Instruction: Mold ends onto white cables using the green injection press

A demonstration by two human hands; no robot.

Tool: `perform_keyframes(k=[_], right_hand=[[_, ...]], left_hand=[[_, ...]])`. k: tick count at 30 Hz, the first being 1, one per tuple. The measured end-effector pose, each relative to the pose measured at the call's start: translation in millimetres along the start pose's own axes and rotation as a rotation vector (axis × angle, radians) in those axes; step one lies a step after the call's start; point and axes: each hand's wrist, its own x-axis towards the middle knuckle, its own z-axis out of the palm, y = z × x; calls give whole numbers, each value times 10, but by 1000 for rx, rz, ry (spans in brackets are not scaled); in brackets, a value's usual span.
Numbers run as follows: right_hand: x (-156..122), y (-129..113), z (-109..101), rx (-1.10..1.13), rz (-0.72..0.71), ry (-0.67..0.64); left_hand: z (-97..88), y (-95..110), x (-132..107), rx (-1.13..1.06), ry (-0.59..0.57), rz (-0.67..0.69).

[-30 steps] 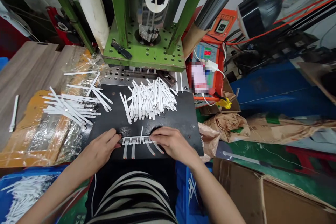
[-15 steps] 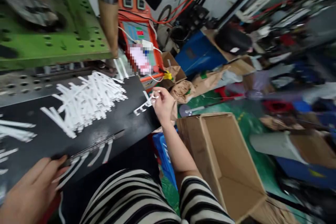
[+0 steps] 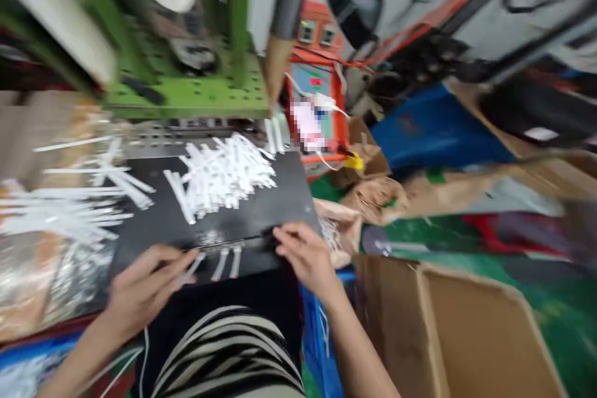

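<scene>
My left hand [image 3: 147, 280] is closed around the left end of a thin dark metal bar [image 3: 217, 245] at the front edge of the black worktop. Several white plastic strips [image 3: 236, 262] hang from the bar toward my body, one of them beside my left fingers. At the bar's dark right end, the fingertips of my right hand [image 3: 305, 255] are pinched together. Behind the bar lies a loose heap of white plastic strips [image 3: 226, 174]. More white strips [image 3: 69, 211] are spread at the left, over clear plastic bags.
A green press [image 3: 186, 96] stands behind the worktop, with an orange control box [image 3: 342, 118] to its right. Right of the worktop are a brown paper bag [image 3: 347, 239] holding white bits and an open cardboard box [image 3: 396, 317]. A black lamp [image 3: 357, 3] hangs above.
My right hand has come back from the worktop's right edge to the bar, and the white branched plastic piece has left it. My left hand and the bar remain together. The view has turned left.
</scene>
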Motion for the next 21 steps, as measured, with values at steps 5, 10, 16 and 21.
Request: perform_keyframes(k=[5, 10, 16, 21], right_hand=[[259, -516, 594, 312, -272, -26], [745, -339, 331, 218, 2, 54], [1755, 179, 71, -366, 231, -136], [1959, 187, 276, -360, 243, -192]], left_hand=[[145, 89, 278, -196, 40, 35], [-65, 88, 513, -149, 189, -343], [-321, -374, 1058, 186, -10, -758], [-290, -508, 1341, 209, -56, -774]])
